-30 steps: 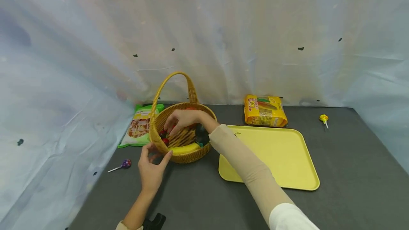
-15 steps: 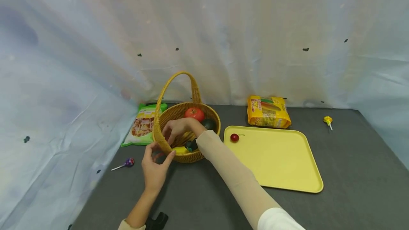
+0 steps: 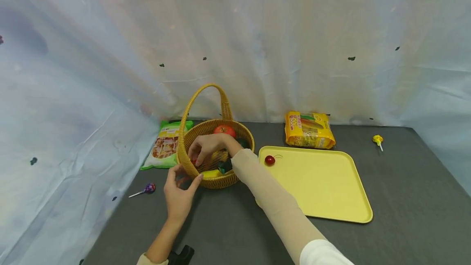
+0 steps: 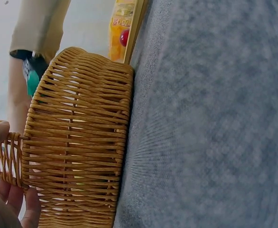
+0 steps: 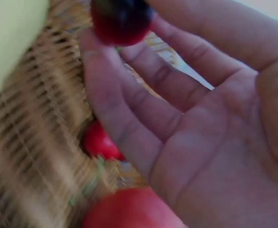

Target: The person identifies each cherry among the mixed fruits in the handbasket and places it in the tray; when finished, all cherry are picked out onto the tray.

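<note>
My left hand (image 3: 178, 197) grips the wicker basket (image 3: 220, 181) where its tall handle joins the rim; in the left wrist view, thumb and fingertips lie on either side of the weave. Inside the basket is my right hand (image 3: 207, 147). A dark red cherry (image 5: 122, 21) sits between its thumb and fingertips, seen in the right wrist view. Another cherry (image 5: 101, 141) lies deeper against the wicker. The basket also holds a red apple (image 3: 225, 130), a banana (image 3: 211, 174) and a dark green item partly hidden by my right wrist.
A yellow tray (image 3: 327, 183) with one cherry (image 3: 270, 160) stands to the right. Behind it lies a yellow snack bag (image 3: 309, 130). A green bag (image 3: 164, 144) and a purple lollipop (image 3: 149, 188) are left of the basket, a yellow lollipop (image 3: 377, 139) far right.
My right hand has shifted slightly within the basket, and my right forearm has moved left, uncovering the apple and the cherry on the tray. The left hand keeps its hold on the basket.
</note>
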Tool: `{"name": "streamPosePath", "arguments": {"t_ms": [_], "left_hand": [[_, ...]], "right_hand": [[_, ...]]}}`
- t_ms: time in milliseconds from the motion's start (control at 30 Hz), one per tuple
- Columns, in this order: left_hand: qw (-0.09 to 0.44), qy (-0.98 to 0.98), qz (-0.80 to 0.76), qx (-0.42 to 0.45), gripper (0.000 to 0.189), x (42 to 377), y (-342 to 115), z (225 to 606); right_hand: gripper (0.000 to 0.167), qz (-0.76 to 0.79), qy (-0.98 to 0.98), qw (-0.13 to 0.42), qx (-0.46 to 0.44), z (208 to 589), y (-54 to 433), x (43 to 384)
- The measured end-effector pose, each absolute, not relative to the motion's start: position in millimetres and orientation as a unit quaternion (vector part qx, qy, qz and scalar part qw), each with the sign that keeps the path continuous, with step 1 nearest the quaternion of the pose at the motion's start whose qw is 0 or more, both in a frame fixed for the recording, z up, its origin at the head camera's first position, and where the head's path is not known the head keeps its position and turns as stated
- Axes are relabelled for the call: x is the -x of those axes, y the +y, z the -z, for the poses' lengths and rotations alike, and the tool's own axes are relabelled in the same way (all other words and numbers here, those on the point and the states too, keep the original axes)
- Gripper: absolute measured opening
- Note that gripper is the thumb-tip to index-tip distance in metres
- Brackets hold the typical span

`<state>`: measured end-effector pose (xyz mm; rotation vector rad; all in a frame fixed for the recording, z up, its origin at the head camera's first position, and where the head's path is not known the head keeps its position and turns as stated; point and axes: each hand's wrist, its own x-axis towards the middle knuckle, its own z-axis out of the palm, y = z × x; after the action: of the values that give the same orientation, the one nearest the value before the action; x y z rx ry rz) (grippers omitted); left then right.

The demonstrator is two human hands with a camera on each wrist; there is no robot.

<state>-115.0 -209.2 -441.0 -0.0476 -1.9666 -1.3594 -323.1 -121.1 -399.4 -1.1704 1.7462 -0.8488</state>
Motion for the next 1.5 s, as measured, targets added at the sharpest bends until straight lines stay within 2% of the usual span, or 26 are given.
{"name": "streamPosePath", "arguments": {"t_ms": [167, 433, 633, 767, 1067, 1500], "left_hand": [[0.366, -0.762, 0.534, 0.019, 0.043, 118, -207, 442], [0.376, -0.761, 0.528, 0.026, 0.046, 116, -206, 444], [0.373, -0.761, 0.53, 0.021, 0.047, 113, -206, 443], [0.373, -0.761, 0.53, 0.022, 0.047, 112, -206, 442], [0.369, -0.761, 0.533, 0.023, 0.047, 113, -205, 440], [0.376, -0.762, 0.528, 0.022, 0.046, 114, -205, 441]], "right_hand": [[0.033, 0.39, 0.688, 0.366, 0.491, 377, -76, 338], [0.036, 0.42, 0.739, 0.284, 0.445, 349, 36, 350], [0.031, 0.4, 0.78, 0.243, 0.415, 378, 117, 339], [0.032, 0.404, 0.794, 0.232, 0.391, 407, 152, 323], [0.029, 0.425, 0.786, 0.23, 0.385, 443, 172, 313], [0.028, 0.409, 0.788, 0.229, 0.399, 450, 165, 316]]}}
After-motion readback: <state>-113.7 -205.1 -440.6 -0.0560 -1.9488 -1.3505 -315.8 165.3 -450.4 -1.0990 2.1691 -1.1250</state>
